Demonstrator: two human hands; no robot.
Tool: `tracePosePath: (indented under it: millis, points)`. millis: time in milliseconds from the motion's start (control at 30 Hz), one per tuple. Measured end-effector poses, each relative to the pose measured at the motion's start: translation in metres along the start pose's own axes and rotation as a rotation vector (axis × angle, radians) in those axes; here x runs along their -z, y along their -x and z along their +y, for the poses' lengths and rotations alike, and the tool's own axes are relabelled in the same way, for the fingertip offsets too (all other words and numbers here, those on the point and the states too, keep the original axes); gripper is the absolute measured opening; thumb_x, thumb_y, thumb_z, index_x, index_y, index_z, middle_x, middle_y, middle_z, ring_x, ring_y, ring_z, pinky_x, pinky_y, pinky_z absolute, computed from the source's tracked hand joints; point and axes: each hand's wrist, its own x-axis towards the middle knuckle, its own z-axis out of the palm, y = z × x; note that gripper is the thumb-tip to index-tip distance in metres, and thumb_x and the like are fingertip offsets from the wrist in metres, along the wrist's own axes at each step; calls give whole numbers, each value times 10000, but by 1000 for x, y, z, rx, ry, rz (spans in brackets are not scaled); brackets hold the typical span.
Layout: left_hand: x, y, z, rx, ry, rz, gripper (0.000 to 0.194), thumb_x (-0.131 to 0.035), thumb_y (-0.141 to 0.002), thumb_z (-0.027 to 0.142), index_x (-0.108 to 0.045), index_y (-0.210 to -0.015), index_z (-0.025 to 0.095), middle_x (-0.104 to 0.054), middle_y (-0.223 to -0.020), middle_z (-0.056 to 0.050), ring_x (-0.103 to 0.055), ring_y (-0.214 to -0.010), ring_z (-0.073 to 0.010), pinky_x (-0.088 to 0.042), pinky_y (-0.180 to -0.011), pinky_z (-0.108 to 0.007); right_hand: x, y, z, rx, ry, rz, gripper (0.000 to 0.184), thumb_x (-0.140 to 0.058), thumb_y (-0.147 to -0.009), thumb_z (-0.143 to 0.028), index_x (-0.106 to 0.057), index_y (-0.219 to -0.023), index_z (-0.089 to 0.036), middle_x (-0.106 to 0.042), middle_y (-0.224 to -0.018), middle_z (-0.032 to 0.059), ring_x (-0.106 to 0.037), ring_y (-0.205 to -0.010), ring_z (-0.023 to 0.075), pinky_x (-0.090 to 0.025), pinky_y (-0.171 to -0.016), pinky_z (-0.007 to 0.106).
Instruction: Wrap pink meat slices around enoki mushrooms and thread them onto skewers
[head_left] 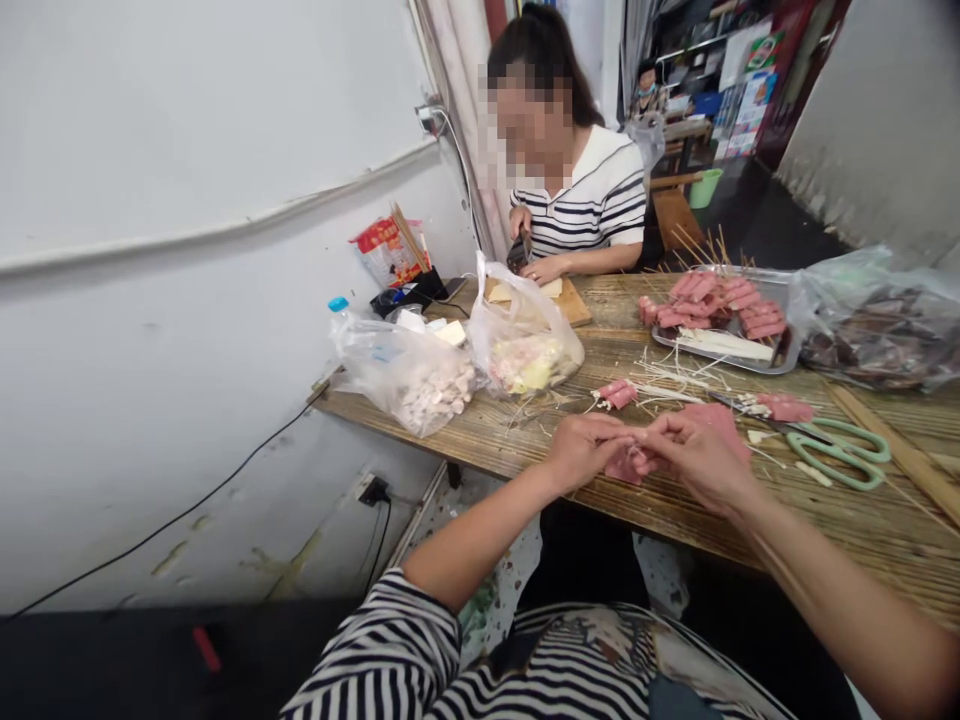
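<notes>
At the near edge of the wooden table (750,530), my left hand (581,450) and my right hand (690,455) meet over a thin pink meat slice (624,466). Fingers of both hands pinch it; what lies inside the fold is mostly hidden. More pink meat slices (720,425) lie flat just behind my right hand. Beyond my fingers rests a meat roll (617,393) with white enoki ends sticking out, beside loose enoki mushrooms (667,378). A second roll (784,406) sits by the green-handled scissors (855,450), right of my right hand.
A metal tray (792,350) holds skewered meat rolls (701,295), next to a bag of dark food (877,335). Two plastic bags (431,385) of food stand at the left. Across the table, a person (592,200) cuts on a board (576,303) with a knife (518,252).
</notes>
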Motion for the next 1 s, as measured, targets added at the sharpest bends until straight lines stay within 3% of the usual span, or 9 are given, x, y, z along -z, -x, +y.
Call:
tracePosePath:
  millis: [133, 233, 400, 633, 767, 900, 1000]
  points:
    - [-2, 10, -15, 79, 59, -17, 169, -725, -785, 322, -782, -896, 208, -766, -917, -61, -713, -821, -169, -562, -782, -265, 7, 1, 19, 74, 210, 12, 453, -777, -590, -591, -613, -645, -172, -640, -569, 27, -581, -527, 133, -489, -548, 262]
    - [-3, 16, -26, 103, 24, -38, 185, -697, -807, 349, -780, -893, 208, -765, -929, -66, -716, -839, -171, -562, -787, -268, 14, 0, 34, 218, 425, 42, 390, -690, -713, -573, -666, -683, -185, -671, -644, 44, -602, -590, 161, -492, -592, 290]
    - [0, 16, -42, -109, -134, -184, 195, -586, -891, 271, -760, -954, 212, -754, -995, -72, -702, -901, -159, -522, -836, -278, 20, 2, 43, 559, 751, 4, 226, -546, -887, -356, -687, -786, -212, -716, -827, 57, -651, -772, 188, -513, -731, 321]
    - [-1, 18, -55, -354, -411, -273, 238, -492, -953, 253, -724, -970, 209, -746, -1002, -76, -679, -933, -153, -474, -834, -303, 23, 6, 54, 915, 1156, -59, 227, -444, -945, -168, -654, -858, -170, -690, -913, 86, -611, -855, 171, -506, -759, 300]
    - [0, 19, -55, -476, -543, -337, 226, -477, -958, 232, -691, -996, 168, -726, -1020, -101, -653, -949, -174, -490, -842, -332, 24, 9, 57, 1002, 1332, -63, 251, -408, -952, -151, -649, -883, -142, -668, -978, 118, -581, -865, 187, -494, -731, 310]
    - [7, 16, -47, -579, -654, -455, 230, -446, -953, 186, -660, -1019, 135, -696, -1036, -113, -627, -971, -187, -503, -881, -329, 21, 12, 54, 1014, 1542, -114, 264, -405, -943, -143, -655, -859, -123, -648, -967, 139, -562, -856, 211, -482, -722, 334]
    - [13, 14, -38, -619, -696, -476, 237, -447, -938, 188, -654, -1021, 109, -681, -1022, -117, -626, -956, -190, -511, -872, -309, 19, 13, 56, 1021, 1663, -138, 215, -460, -916, -140, -663, -856, -105, -641, -936, 150, -558, -854, 227, -481, -734, 352]
